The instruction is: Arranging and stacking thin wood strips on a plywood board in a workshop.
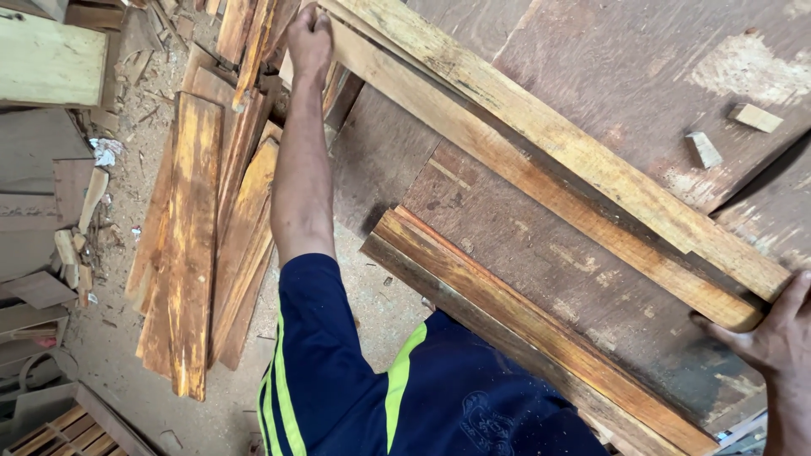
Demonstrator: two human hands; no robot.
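Observation:
My left hand (309,38) reaches far out at the top of the view, with its fingers closed around the far end of two long pale wooden planks (541,160). The planks run diagonally from the top centre down to the right edge. My right hand (777,338) grips their near end at the lower right, with the thumb lying over the end of the lower plank. My navy sleeve with yellow stripes (325,355) fills the bottom centre. A third reddish plank (541,333) lies parallel below the pair, on dark boards.
Dark plywood sheets (642,67) lie under the planks, with two small offcuts (703,149) on them at the upper right. A stack of orange-brown planks (190,245) lies on the sawdust floor at the left. Scrap boards (42,63) and a slatted pallet (68,426) line the left edge.

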